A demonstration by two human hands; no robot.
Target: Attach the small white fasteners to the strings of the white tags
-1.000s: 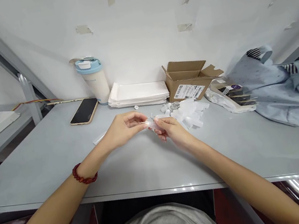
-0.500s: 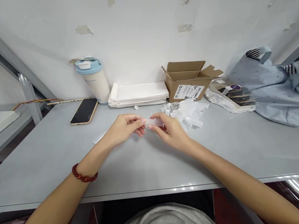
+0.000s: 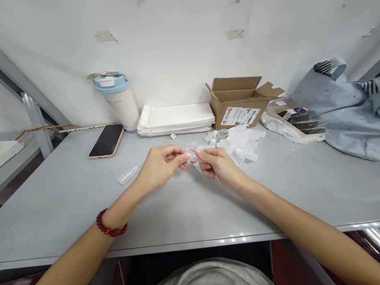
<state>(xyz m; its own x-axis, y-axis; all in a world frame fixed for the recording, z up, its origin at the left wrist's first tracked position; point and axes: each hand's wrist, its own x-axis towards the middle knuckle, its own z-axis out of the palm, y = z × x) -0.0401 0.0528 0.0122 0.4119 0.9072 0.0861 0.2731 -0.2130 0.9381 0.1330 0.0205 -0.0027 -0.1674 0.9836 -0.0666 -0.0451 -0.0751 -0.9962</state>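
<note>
My left hand (image 3: 164, 164) and my right hand (image 3: 217, 162) meet over the middle of the grey table (image 3: 187, 216). Between their fingertips is a small clear, whitish plastic piece (image 3: 192, 153), pinched from both sides. Its exact shape is partly covered by my fingers. Just right of my right hand lies a pile of white, translucent strips (image 3: 243, 142), with thin wire-like loops at its back left. A clear flat strip (image 3: 129, 174) rests on the table to the left of my left hand.
Along the wall stand a cup with a blue lid (image 3: 118, 101), a stack of white paper (image 3: 176, 118) and an open cardboard box (image 3: 240, 105). A phone (image 3: 107, 141) lies at left. Packaged items (image 3: 299, 124) and a light blue cloth (image 3: 362, 108) are at right.
My right hand's fingers have shifted and curled, and the plastic piece has turned between my fingertips. My left hand has moved slightly right, showing more of the strip beside it.
</note>
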